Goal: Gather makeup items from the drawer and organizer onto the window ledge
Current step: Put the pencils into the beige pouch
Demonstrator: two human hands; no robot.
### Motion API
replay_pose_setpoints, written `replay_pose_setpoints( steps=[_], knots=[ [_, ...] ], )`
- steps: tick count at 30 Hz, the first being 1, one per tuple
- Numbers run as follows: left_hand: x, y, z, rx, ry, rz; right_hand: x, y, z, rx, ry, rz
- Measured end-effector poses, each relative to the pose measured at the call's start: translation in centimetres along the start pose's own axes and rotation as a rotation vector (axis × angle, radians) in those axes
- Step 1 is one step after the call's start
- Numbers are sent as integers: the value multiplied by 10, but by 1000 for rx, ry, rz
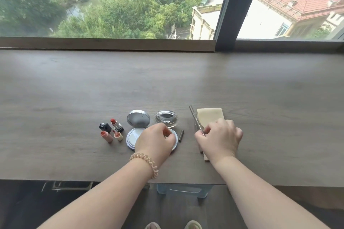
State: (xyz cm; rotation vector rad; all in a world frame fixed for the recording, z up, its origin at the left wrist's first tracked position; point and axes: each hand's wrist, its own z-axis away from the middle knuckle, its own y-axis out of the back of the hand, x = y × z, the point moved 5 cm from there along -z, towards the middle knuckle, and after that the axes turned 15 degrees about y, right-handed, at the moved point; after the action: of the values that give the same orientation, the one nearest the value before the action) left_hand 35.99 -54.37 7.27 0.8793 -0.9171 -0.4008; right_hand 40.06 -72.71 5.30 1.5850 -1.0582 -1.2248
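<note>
- Step: arranging gathered makeup on the window ledge (pixel 186 80). Several items already lie there, so the task looks well along.
- Left hand (pixel 155 140) is over the open compact (pixel 132 136), fingers (pixel 167 132) curled at the base rim and seemingly gripping it. Exact contact is hidden.
- Right hand (pixel 219 136) pinches a thin metal tool (pixel 194 118), tweezers or scissors, can't tell. The hand rests on a beige pouch (pixel 210 115).
- Next, likely: set the tool down beside the pouch. It's thin and slippery, so it needs a fine pinch.
- Compact: round, silver, hinged lid up, pale insert.
- Glass jar (pixel 166 118): clear, thick-walled, round, just behind the left hand.
- Red lipstick (pixel 116 125) upright, its glossy black cap (pixel 104 127) beside it. Peach lipstick (pixel 107 136) lies near.
- Small dark cap (pixel 181 135) lies between the hands.
- Ledge: matte grey-brown woodgrain.
</note>
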Motion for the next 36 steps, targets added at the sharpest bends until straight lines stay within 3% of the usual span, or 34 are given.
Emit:
replay_pose_setpoints(
  steps=[4,8,12,19,28,36],
  knots=[
    [21,17,2,-51,-70,120,9,46,-4,103,-19,-433],
    [52,37,5,-52,-282,163,2,87,-15,97,-68,-879],
    [73,50,6,-155,-385,133,-13,123,-24,121,-13,-1129],
    [88,52,20,-564,-368,468,-9,148,-28,220,-123,-1285],
    [96,55,22,-555,-433,405,-19,128,-23,58,-354,-1637],
    [95,57,19,-519,-387,346,-28,119,-24,38,-347,-1451]
  ],
)
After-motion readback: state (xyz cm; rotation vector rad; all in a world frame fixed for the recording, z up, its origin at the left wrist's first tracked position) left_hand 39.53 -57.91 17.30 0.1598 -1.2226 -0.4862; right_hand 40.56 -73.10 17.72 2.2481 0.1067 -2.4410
